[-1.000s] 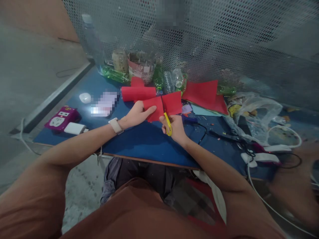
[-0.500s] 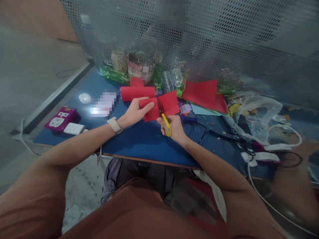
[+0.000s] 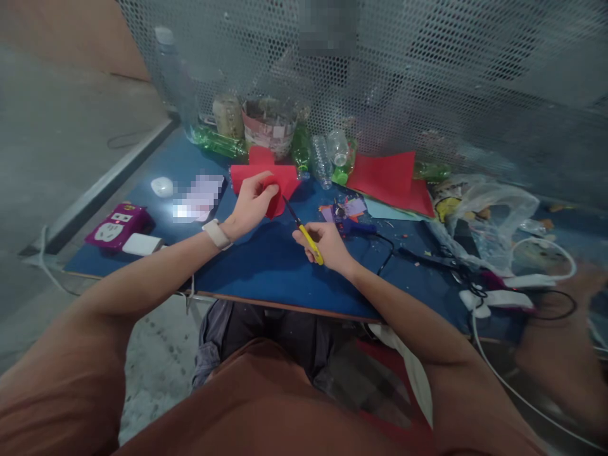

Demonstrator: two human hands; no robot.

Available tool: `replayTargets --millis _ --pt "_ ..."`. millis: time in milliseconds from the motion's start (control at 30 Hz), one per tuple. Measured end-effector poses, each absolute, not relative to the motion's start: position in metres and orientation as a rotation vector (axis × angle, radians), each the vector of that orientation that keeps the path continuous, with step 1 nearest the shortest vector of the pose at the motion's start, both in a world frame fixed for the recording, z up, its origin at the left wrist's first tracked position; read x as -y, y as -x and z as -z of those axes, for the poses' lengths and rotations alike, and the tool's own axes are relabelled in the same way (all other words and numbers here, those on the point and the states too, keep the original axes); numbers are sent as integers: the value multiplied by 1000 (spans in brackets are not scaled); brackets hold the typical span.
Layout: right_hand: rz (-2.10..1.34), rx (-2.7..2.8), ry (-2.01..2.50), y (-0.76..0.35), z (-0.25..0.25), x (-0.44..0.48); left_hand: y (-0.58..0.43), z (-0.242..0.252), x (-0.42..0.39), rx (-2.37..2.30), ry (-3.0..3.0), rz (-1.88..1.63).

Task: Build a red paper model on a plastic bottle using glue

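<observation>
Pinched in my left hand [image 3: 251,208] is a piece of red paper [image 3: 277,204], tilted so that it shows narrow. Behind that hand lies a red roll [image 3: 244,172], partly covered by it. My right hand [image 3: 329,246] grips yellow-handled scissors [image 3: 310,242]. Their dark blades look closed and point up and left, with the tip close to the red paper; whether they touch it I cannot tell. Right of the scissors, a glue gun with a blue body [image 3: 358,228] lies among small paper scraps [image 3: 354,207].
Green and clear bottles [image 3: 322,161] and a pot-like container [image 3: 270,130] line the mesh panel. Red sheets [image 3: 384,176] and a plastic bag [image 3: 494,206] lie at right. A purple power socket [image 3: 114,228], a phone [image 3: 204,196] and a white case [image 3: 162,187] sit left. Another person's arm [image 3: 560,348] is at far right.
The scissors have come out of the red paper and their blades have closed. My left hand has drawn the paper leftward and turned it, so less of its face shows.
</observation>
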State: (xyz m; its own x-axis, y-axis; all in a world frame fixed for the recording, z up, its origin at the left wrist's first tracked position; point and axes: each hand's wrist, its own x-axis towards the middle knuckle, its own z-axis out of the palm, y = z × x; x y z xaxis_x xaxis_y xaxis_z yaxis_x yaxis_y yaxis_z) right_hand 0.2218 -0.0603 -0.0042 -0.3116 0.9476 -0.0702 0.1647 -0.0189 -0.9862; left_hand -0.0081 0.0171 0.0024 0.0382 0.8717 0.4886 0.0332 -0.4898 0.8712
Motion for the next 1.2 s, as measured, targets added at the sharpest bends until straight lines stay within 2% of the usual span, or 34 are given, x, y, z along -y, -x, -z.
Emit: replayTargets --millis 167,433,600,800,1200 --pt "-1325 1576 1159 -221 3 64 8 0 -20 -897 -1608 -1473" --pt "-794 1415 1023 -224 2 53 8 -8 -7 -715 -1703 -1182" --pt "-897 1456 958 -224 2 52 9 -12 -1 -698 -1799 -1042" --pt "-1017 1458 1137 -224 7 53 9 -8 -6 -730 -1816 -1118" --pt "-1130 1540 1129 -233 -5 45 13 -9 -12 -800 -1776 -1072"
